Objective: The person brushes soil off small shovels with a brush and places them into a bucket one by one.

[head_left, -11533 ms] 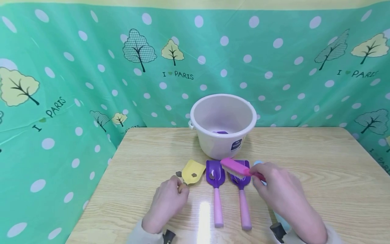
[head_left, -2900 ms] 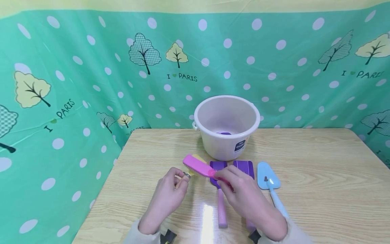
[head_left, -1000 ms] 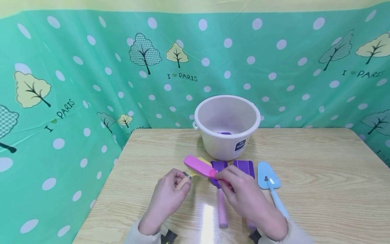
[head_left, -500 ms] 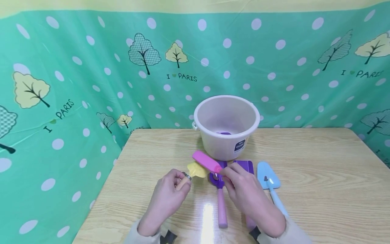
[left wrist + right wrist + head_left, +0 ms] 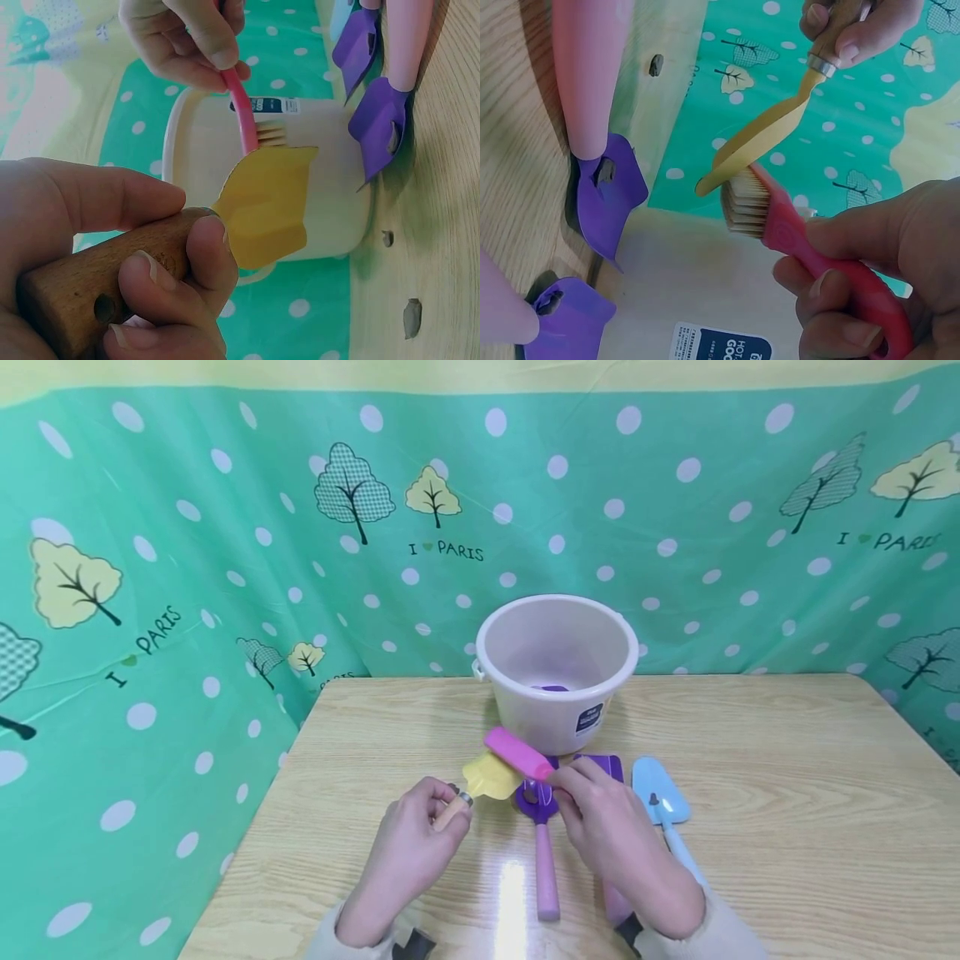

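My left hand (image 5: 416,827) grips the wooden handle of a small yellow trowel (image 5: 489,775), raised and tilted in front of the bucket. In my right hand (image 5: 618,835) is a pink brush (image 5: 517,753), pinched by its handle. The right wrist view shows its pale bristles (image 5: 745,206) right at the outer edge of the yellow blade (image 5: 761,131). No stone shows on the part of the blade in view.
Behind stands a white bucket (image 5: 517,714) with something purple inside. Two purple shovels (image 5: 547,868) with pink handles and a light blue trowel (image 5: 660,789) lie on the table, bearing small stones. Loose stones (image 5: 412,318) lie on the wood.
The yellow trowel, earlier low at the table with a stone on it, is raised and tilted. The pink brush came left from a purple shovel, then slid across the yellow blade toward its outer edge.
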A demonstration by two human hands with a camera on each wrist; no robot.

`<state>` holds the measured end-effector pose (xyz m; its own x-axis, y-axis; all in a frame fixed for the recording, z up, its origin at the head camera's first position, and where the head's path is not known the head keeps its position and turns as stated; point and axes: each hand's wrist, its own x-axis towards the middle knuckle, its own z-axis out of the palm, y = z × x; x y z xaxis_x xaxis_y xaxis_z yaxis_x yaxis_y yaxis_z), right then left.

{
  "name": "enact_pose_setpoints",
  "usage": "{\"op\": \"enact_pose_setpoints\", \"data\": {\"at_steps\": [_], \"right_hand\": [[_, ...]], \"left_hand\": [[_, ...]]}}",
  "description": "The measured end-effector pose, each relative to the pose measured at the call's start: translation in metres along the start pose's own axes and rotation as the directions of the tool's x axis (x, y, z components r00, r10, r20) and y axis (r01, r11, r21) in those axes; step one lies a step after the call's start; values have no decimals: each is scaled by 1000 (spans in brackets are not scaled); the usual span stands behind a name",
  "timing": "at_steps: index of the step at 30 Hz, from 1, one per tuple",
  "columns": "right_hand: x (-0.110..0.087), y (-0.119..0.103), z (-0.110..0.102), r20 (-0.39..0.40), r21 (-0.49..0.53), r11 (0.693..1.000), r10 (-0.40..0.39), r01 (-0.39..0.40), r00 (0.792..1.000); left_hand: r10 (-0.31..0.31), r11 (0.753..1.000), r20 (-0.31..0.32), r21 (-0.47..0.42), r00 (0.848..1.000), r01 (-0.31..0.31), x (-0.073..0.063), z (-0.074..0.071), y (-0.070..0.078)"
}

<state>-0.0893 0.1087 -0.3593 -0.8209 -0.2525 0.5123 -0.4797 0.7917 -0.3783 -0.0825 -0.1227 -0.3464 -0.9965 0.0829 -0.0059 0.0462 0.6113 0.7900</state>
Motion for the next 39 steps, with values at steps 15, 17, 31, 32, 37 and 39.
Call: {"op": "enact_pose_setpoints", "data": {"at_steps": [15,17,31,32,37,39], "right_hand": [[3,9,-25,63,21,996,85,-86,994],[3,10,-29,61,15,997,79,-80,995],[4,6,-56,153,-98,982,176,-163,972],[3,6,-58,159,-102,980,184,-170,970],[4,12,-69,179,-118,972,222,-204,958],[4,15,-72,181,-119,971,228,-208,957]], "left_hand": [[18,1000,-17,13,1000,-18,0,-2,1],[22,1000,-22,15,1000,-22,0,-2,1],[55,998,-78,42,995,-52,2,1,-1],[55,998,-81,38,995,-52,2,1,-1],[49,999,-91,18,995,-47,2,0,-3],[45,999,-88,2,995,-45,2,0,-2]]}}
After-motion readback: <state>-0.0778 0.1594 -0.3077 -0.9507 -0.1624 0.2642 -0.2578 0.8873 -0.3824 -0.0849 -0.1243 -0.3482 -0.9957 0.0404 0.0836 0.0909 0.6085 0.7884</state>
